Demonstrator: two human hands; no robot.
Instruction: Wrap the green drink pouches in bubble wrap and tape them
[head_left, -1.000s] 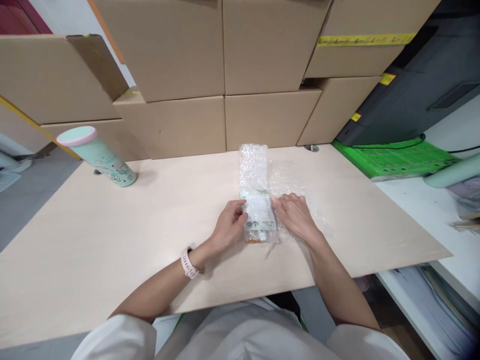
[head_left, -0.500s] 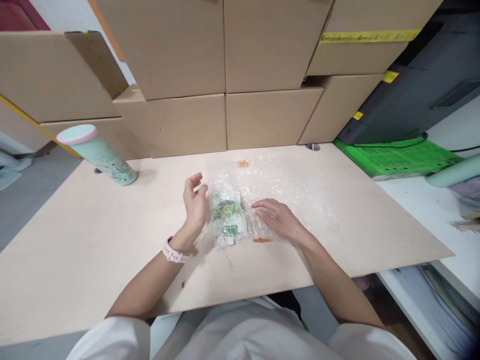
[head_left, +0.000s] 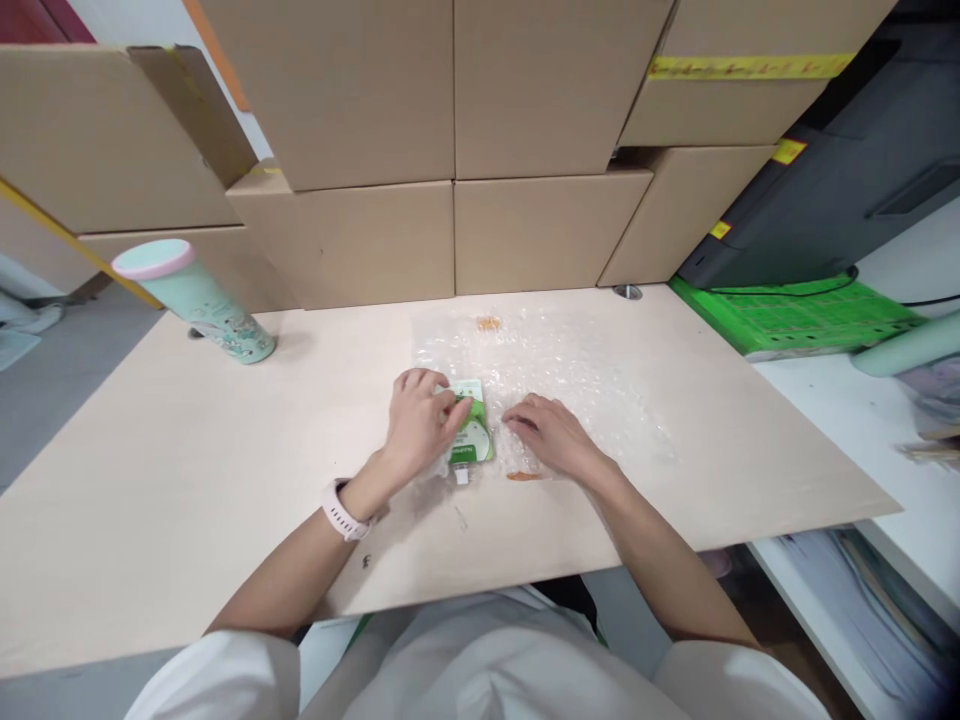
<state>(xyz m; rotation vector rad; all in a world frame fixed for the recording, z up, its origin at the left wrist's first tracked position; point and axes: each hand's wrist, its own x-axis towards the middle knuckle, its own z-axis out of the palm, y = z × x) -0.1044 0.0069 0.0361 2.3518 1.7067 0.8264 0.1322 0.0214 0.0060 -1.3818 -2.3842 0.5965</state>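
Lying on the bubble wrap (head_left: 577,365) in the head view, the green pouch (head_left: 475,438) is at three o'clock from the left hand (head_left: 418,422), the nearer one, whose half-curled fingers overlap it, grip unclear. At the pouch's three o'clock, the right hand (head_left: 553,436) has loosely bent fingers, hold unclear. The pouch's long axis runs twelve to six, cap (head_left: 462,476) toward six.

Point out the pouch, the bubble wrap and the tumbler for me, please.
Pouch (head_left: 476,437): head view, on its printed front, the part left uncovered by the hand.
Bubble wrap (head_left: 574,365): head view, on the middle of the spread sheet.
Tumbler (head_left: 204,302): head view, halfway down its body.
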